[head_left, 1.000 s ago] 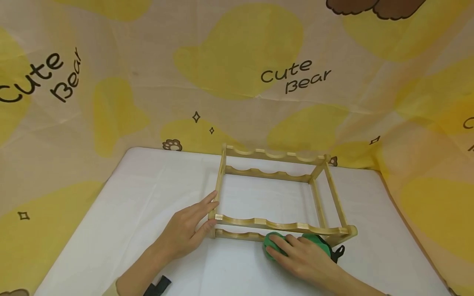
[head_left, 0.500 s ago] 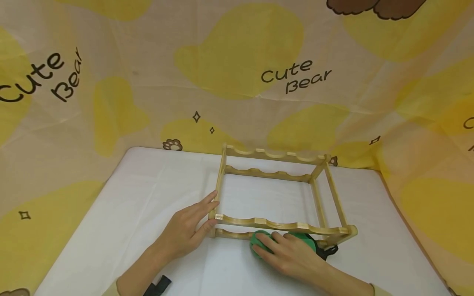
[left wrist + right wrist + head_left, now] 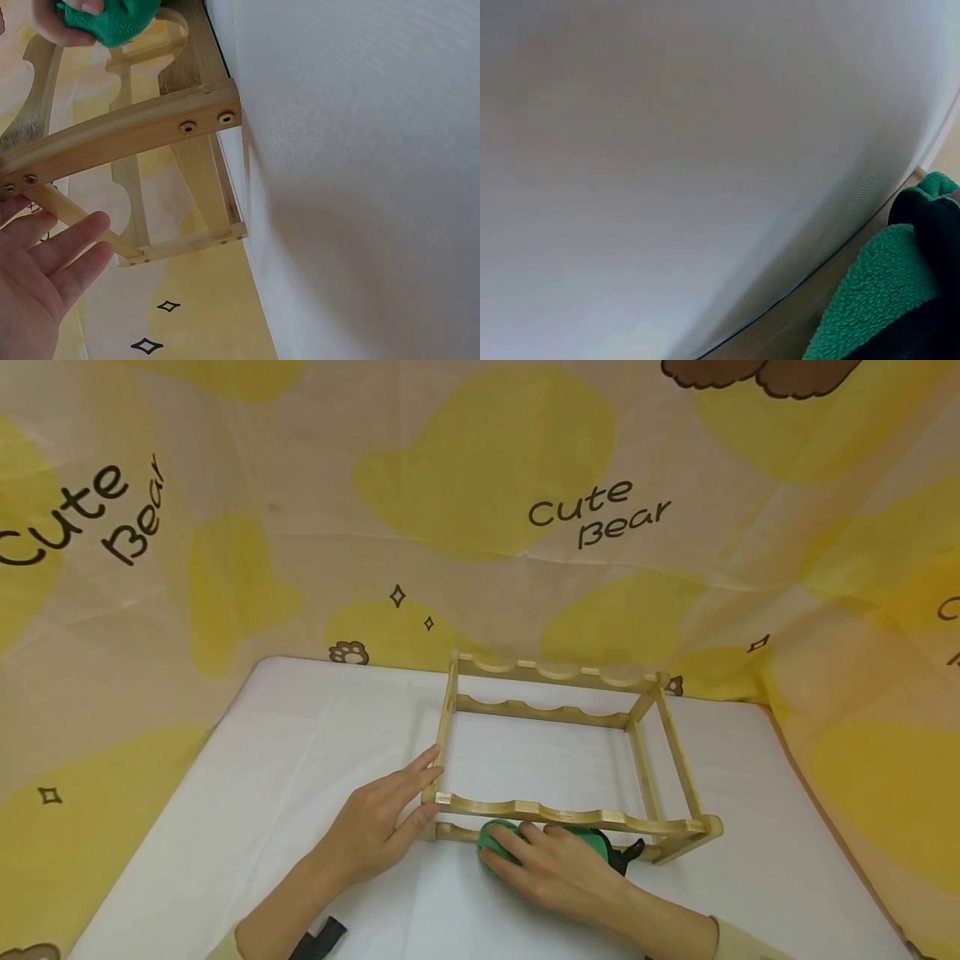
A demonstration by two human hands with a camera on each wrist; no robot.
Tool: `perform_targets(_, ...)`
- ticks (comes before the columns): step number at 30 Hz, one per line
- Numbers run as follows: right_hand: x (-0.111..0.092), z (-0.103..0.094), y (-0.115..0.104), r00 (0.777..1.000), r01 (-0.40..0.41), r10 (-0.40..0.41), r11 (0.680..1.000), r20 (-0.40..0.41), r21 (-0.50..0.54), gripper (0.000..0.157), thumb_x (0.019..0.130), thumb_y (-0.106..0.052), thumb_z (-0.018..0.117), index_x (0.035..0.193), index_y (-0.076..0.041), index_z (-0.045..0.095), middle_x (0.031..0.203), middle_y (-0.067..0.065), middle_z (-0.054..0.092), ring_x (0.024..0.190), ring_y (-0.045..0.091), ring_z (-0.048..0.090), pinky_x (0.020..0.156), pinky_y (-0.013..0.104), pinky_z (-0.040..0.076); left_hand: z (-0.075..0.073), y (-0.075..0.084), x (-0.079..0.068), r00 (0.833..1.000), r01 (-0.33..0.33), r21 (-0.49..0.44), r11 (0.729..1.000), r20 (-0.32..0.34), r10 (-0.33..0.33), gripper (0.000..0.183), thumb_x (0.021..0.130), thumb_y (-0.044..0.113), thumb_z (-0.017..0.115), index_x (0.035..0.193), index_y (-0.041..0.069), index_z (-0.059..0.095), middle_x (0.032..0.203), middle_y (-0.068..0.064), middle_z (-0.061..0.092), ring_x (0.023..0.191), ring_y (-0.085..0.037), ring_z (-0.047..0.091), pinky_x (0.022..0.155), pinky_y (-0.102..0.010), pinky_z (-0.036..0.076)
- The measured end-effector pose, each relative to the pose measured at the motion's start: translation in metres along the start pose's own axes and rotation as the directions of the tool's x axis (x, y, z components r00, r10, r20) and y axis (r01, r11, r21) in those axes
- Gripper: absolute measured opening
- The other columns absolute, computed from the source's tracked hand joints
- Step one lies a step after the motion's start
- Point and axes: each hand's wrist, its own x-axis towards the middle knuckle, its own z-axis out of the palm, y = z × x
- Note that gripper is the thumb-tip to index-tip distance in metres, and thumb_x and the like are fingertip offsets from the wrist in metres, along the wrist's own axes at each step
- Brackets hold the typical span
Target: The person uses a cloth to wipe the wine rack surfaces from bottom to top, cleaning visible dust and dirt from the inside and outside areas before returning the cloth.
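Note:
A pale wooden rack with scalloped rails, like a wine rack (image 3: 570, 814), stands on the white table. My left hand (image 3: 378, 827) rests against the rack's left side near its front corner, fingers fairly straight; the left wrist view has this hand (image 3: 52, 270) beside the bars. My right hand (image 3: 558, 868) holds a green terry cloth (image 3: 491, 837) with a black loop against the lower front rail. In the left wrist view the cloth (image 3: 120, 22) bunches under the fingers at the rail. Close up in the right wrist view, the green cloth (image 3: 877, 292) lies along the wood, its dark parts hard to make out.
The white tabletop (image 3: 360, 710) extends around the rack. A yellow patterned curtain (image 3: 480, 485) hangs behind and at both sides. Something black (image 3: 326, 937), strap-like, shows beside the left forearm.
My right hand has slid the green cloth leftward along the lower front rail, with the black loop trailing. The left hand and the rack have stayed in place.

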Motion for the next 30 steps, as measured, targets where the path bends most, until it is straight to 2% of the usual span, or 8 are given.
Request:
perform_targets(6,0.014,0.003,-0.005,1.000,0.003,-0.003,1.000,0.002,0.000,0.041,0.111,-0.009,0.031,0.127,-0.018,0.067,0.130,0.004,0.059,0.075,0.013,0.055,0.048,0.018,0.044,0.000,0.000,-0.001,1.000,0.008,0.004,1.000,0.009,-0.008,0.040,0.106,0.024,0.059,0.139,0.000,0.063,0.155,-0.015,0.053,0.123,-0.030,0.068,0.094,-0.047,0.061)
perform_targets(12,0.025,0.007,-0.011,0.999,0.001,-0.001,1.000,0.036,-0.006,0.039,0.112,-0.009,0.030,0.127,-0.018,0.065,0.133,0.004,0.057,0.075,0.013,0.054,0.048,0.019,0.044,0.000,0.000,0.000,1.000,0.012,0.000,1.000,0.009,-0.012,0.040,0.105,0.023,0.061,0.139,0.001,0.063,0.155,-0.013,0.053,0.123,-0.030,0.068,0.094,-0.047,0.061)
perform_targets(16,0.033,0.009,-0.014,0.998,0.007,-0.007,1.000,0.061,-0.011,0.027,0.107,-0.014,0.047,0.128,-0.018,0.063,0.134,0.004,0.057,0.075,0.013,0.054,0.048,0.020,0.045,0.000,0.000,0.000,1.000,0.009,0.002,1.000,0.004,-0.009,0.040,0.105,0.024,0.061,0.139,0.001,0.063,0.155,-0.014,0.054,0.122,-0.030,0.068,0.093,-0.047,0.061)
perform_targets(19,0.038,0.010,-0.015,0.998,0.019,-0.017,0.999,0.060,-0.031,0.026,0.103,-0.017,0.056,0.128,-0.018,0.063,0.135,0.004,0.057,0.074,0.013,0.053,0.047,0.020,0.043,0.000,0.000,-0.001,1.000,0.008,0.004,1.000,0.007,-0.008,0.040,0.106,0.025,0.060,0.139,0.001,0.063,0.155,-0.014,0.053,0.122,-0.030,0.068,0.093,-0.047,0.061)
perform_targets(26,0.045,0.012,-0.016,0.997,0.052,-0.047,0.995,0.063,-0.083,0.027,0.104,-0.018,0.055,0.129,-0.019,0.064,0.138,0.004,0.056,0.074,0.012,0.053,0.045,0.019,0.041,0.000,-0.001,-0.001,1.000,0.013,0.007,1.000,0.013,-0.013,0.040,0.106,0.024,0.061,0.139,0.002,0.063,0.156,-0.013,0.053,0.123,-0.030,0.067,0.093,-0.047,0.061)
perform_targets(30,0.045,0.014,-0.016,0.997,0.051,-0.045,0.995,0.067,-0.091,0.029,0.102,-0.021,0.059,0.130,-0.021,0.064,0.139,0.004,0.056,0.074,0.012,0.053,0.045,0.019,0.040,0.000,-0.001,-0.002,1.000,0.012,0.012,1.000,0.013,-0.012,0.040,0.106,0.024,0.061,0.139,0.002,0.063,0.156,-0.012,0.053,0.123,-0.029,0.068,0.093,-0.046,0.061)
